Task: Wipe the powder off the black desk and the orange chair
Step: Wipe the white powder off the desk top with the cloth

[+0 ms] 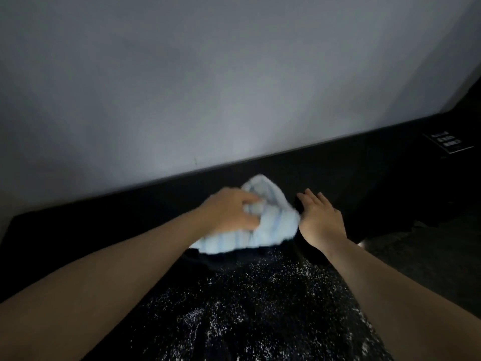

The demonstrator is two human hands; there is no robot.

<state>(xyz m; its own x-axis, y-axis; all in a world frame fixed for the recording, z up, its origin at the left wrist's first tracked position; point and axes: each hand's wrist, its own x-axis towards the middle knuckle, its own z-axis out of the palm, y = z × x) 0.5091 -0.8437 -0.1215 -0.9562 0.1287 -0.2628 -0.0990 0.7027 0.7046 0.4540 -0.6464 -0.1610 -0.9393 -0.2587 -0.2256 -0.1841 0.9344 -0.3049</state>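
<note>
The black desk [364, 183] runs along a pale wall. White powder [250, 295] speckles its near middle, between my forearms. A bunched light blue striped cloth [270, 220] lies on the desk beyond the powder. My left hand [231, 209] grips the cloth from the left, fingers curled into its folds. To the right of the cloth, my right hand [321, 217] rests flat on the desk with fingers straight, touching the cloth's edge. The orange chair is not in view.
A grey-white wall [208, 87] rises right behind the desk's back edge. A small dark label with white print [446, 142] lies on the desk at the far right. The desk's right end drops off near a darker surface [426, 254].
</note>
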